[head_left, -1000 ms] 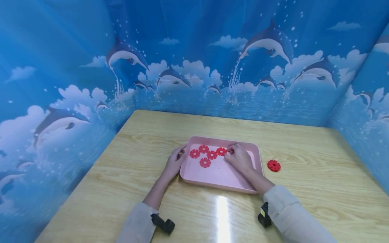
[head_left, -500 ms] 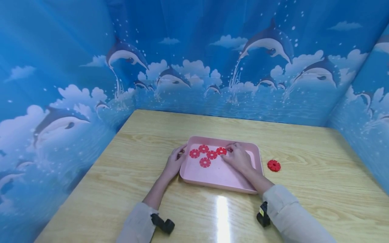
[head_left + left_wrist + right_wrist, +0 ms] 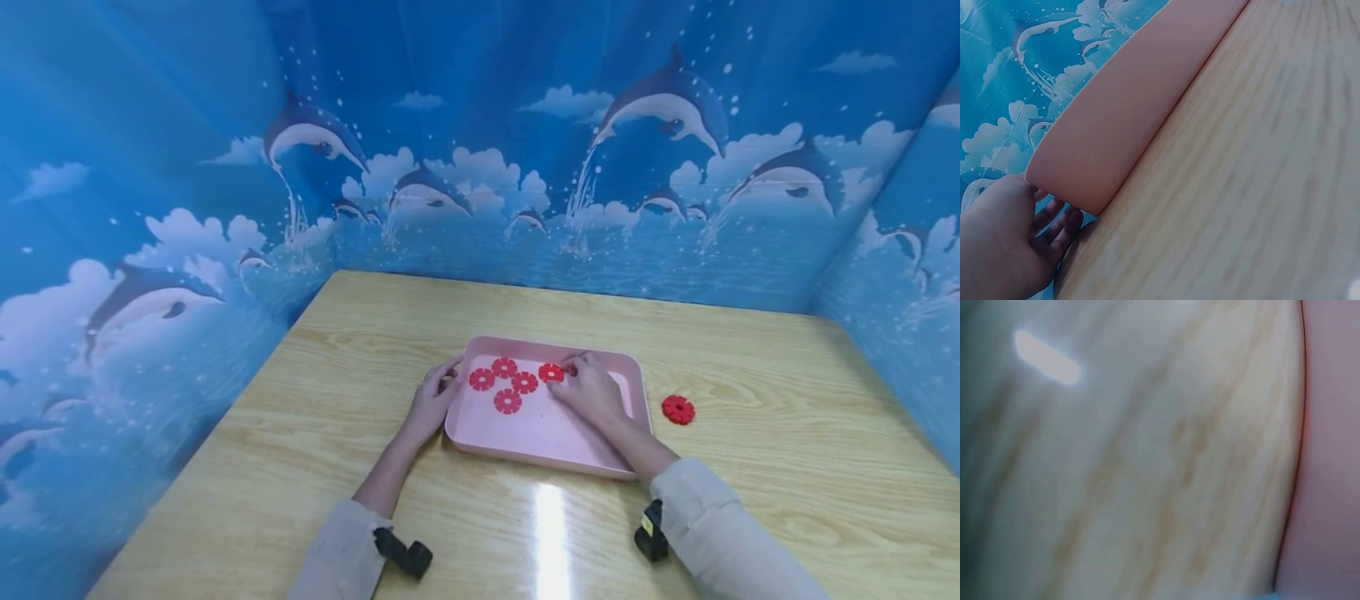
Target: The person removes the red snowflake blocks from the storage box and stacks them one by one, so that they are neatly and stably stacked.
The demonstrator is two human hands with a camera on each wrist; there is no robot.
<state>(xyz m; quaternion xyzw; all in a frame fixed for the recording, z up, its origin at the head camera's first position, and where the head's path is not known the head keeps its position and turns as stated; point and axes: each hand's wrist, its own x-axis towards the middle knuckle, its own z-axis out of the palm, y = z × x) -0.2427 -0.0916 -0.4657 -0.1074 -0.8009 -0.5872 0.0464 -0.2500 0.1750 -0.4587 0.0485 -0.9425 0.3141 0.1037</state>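
Observation:
In the head view, a pink tray holds several flat red notched discs, like snowflake building pieces with a hole in the middle. My right hand reaches over the tray and pinches a brighter red disc by its right edge, thumb at the near side. That disc sits just right of the others. My left hand holds the tray's left side. In the left wrist view, the left hand has bent fingers at the tray's corner, some hidden behind its wall.
A red disc piece, seemingly stacked, lies on the wooden table right of the tray. A dolphin-printed curtain closes off the back and sides. The right wrist view shows only tabletop and the tray's wall.
The disc in my right hand has shifted and turned slightly, and my right thumb has moved a little left along it. The left hand and tray hold almost the same place.

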